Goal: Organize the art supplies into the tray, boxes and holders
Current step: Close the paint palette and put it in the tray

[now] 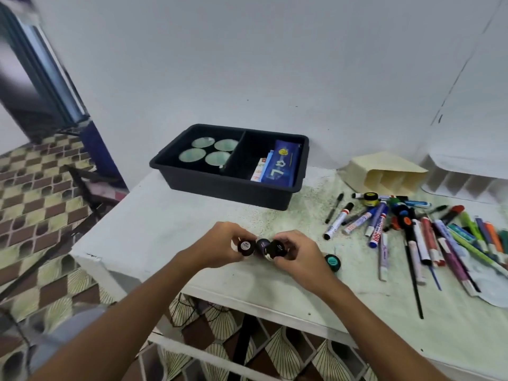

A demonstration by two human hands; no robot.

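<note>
A room in a home, probably, is suggested: a patterned tile floor point(46, 185) in brown and cream is laid beneath a plain white wall point(247, 64), and a doorway point(41, 86), badly blurred, is seen at the left. A paint-speckled white table point(170, 215) strewn with markers point(406, 226) is set against the wall as a craft corner.

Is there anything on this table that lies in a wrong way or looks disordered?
Yes. The cream holder lies tipped on its side, its open compartments facing the front instead of up. Beside it, markers and pens are scattered in a loose heap on the table, pointing in many directions.
</note>
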